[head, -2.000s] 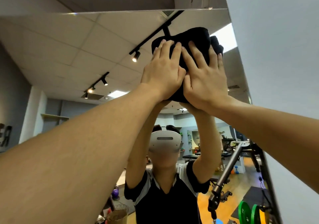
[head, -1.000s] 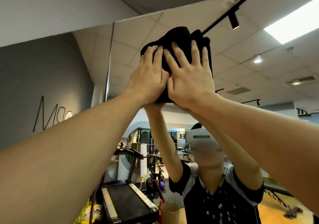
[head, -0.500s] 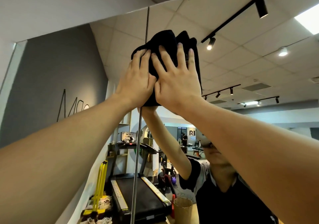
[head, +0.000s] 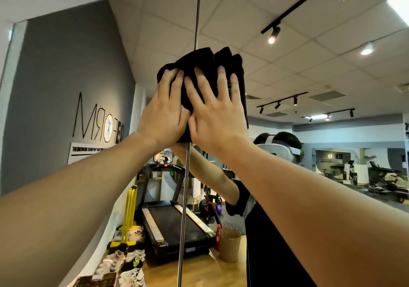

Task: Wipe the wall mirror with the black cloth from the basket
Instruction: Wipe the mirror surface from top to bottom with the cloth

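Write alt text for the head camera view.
Two bare hands, left hand and right hand, press a bunched black cloth flat against a large wall mirror, over its vertical metal seam. A gym with a black treadmill is reflected.

Two hands, left (head: 164,114) and right (head: 218,118), one black cloth (head: 203,63), one mirror (head: 287,69), one reflected basket (head: 229,243).

Black cloth (head: 205,65): bunched, folded thick, held flat high against the wall mirror (head: 309,69), over its vertical metal seam. Wall mirror: upright, large, a gym interior reflected in it.
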`<state>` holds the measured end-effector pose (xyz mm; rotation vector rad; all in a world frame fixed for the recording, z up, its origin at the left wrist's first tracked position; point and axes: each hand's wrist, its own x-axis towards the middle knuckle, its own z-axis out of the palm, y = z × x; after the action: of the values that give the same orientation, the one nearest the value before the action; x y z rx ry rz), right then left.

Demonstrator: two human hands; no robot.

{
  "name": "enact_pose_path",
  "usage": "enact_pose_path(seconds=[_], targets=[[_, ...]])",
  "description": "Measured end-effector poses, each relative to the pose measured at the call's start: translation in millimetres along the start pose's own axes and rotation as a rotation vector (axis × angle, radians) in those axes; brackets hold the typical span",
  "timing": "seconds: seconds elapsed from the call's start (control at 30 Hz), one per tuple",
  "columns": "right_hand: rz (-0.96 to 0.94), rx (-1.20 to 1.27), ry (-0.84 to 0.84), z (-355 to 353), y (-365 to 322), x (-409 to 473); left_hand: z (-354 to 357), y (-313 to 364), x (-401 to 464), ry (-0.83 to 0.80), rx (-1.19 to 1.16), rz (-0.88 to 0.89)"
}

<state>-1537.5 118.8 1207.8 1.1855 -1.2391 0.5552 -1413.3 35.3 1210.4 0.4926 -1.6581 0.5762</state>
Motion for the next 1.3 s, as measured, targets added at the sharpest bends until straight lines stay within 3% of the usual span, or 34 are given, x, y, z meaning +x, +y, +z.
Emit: enact_pose_path(seconds=[0.47, 1.3], targets=[[-0.039, 0.049, -0.105, 2.1, -25.4, -70.1, -1.5, 6.5, -75.4, -0.153, 0.067, 0.010], [-0.064, 0.011, -0.144, -34.1, 102.6, -162.0, 37.5, 156.8, -90.8, -0.142, 0.037, 0.101]])
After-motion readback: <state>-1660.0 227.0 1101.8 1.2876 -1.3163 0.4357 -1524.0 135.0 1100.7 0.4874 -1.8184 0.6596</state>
